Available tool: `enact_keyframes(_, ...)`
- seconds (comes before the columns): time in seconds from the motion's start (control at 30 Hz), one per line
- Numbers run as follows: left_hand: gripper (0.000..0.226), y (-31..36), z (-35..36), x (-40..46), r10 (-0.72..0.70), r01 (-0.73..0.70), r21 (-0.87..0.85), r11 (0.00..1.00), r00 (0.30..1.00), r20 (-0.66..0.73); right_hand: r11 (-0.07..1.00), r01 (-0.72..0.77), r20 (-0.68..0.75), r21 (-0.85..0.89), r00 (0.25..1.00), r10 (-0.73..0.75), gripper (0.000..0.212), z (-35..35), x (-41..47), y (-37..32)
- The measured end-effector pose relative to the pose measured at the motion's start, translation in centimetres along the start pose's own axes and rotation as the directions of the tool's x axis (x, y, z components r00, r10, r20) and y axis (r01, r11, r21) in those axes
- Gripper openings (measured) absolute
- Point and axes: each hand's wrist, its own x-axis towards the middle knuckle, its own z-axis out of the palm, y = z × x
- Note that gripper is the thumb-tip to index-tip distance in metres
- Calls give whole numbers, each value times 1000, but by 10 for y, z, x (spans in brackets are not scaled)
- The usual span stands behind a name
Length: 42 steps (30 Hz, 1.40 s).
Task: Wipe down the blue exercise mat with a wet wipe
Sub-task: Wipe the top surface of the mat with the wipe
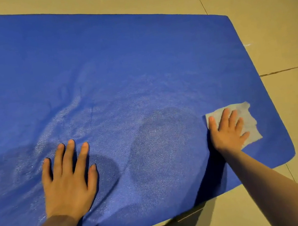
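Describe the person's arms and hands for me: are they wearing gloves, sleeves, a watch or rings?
Both arms are bare as far up the forearm as the picture reaches, with no sleeve in view. The left hand and the right hand wear no gloves. No watch, bracelet or ring shows on either wrist or on any finger. The fingernails look short and plain, with no polish that can be made out.

- mat [118, 60]: blue foam-like sheet, fine pebbled texture, matt; patchy sheen with damp-looking streaks near the middle
- wipe [247, 120]: thin pale non-woven cloth, soft, matt, slightly creased
- floor [274, 20]: beige tiles, smooth, glossy, with dark grout lines
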Motion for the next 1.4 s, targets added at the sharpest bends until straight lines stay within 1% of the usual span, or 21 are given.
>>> enact_keyframes(0.07,61,1,0,-2,-3,3,0,1000,1000,4,983,174,19,-59,985,-174,68,12,-20,-29)
enact_keyframes(0.1,61,1,1,-3,-4,4,-6,1000,1000,5,931,354,19,-87,935,-353,71,20,-34,-43)
enact_keyframes(0.17,62,1,1,-2,-4,4,-13,1000,1000,5,675,731,25,-101,680,-733,73,38,-77,-70)
enact_keyframes(0.23,62,-1,1,-1,-4,4,-10,1000,1000,9,346,929,50,-131,355,-934,66,60,-123,-91)
enact_keyframes(0.27,62,-1,1,-1,-2,2,-8,1000,1000,12,252,960,66,-120,261,-963,65,66,-140,-99)
enact_keyframes(0.3,62,-2,2,-2,-1,1,-7,1000,1000,15,216,972,73,-94,223,-972,65,68,-147,-103)
enact_keyframes(0.37,62,-1,2,-1,0,0,-13,1000,1000,16,257,962,44,-89,261,-964,65,64,-131,-95)
enact_keyframes(0.43,63,-1,2,0,2,-1,-12,1000,1000,17,452,884,16,-120,457,-889,68,50,-95,-67)
enact_keyframes(0.53,63,-1,2,-1,0,1,-22,1000,1000,6,757,638,24,-139,767,-641,75,22,-41,-2)
enact_keyframes(0.6,63,-1,1,-2,11,-11,-22,1000,1000,3,897,428,91,-113,903,-420,76,3,-21,39)
enact_keyframes(0.67,62,-1,2,-3,9,-9,-23,1000,1000,-7,971,224,92,-87,972,-216,77,-9,-16,68)
enact_keyframes(0.77,62,0,3,-3,-4,4,-35,999,1000,-22,982,164,84,-96,984,-156,72,-2,-40,71)
enact_keyframes(0.83,62,0,3,-2,-5,4,-36,999,1000,-28,936,337,97,-96,939,-329,74,14,-69,47)
enact_keyframes(0.87,62,0,3,-2,0,-1,-38,999,1000,-29,871,481,99,-102,876,-472,73,23,-88,30)
enact_keyframes(0.9,62,-1,3,-1,5,-6,-39,999,999,-31,766,632,103,-116,775,-624,70,30,-107,11)
enact_keyframes(1.0,62,0,3,-2,17,-19,-40,999,999,-41,252,948,186,-193,287,-940,59,61,-167,-29)
enact_keyframes(1.03,62,0,3,-2,18,-19,-40,999,999,-46,141,972,213,-186,180,-960,60,65,-180,-36)
enact_keyframes(1.1,61,0,2,-3,20,-22,-39,999,999,-50,70,987,202,-145,99,-974,63,63,-179,-32)
enact_keyframes(1.17,61,0,3,-3,17,-19,-40,999,999,-47,136,983,161,-125,156,-975,64,55,-157,-5)
enact_keyframes(1.3,60,0,4,-3,9,-12,-53,999,999,-50,502,851,84,-154,518,-852,63,31,-103,70)
enact_keyframes(1.4,60,1,4,-3,10,-13,-65,998,999,-47,699,705,85,-123,709,-700,64,14,-69,112)
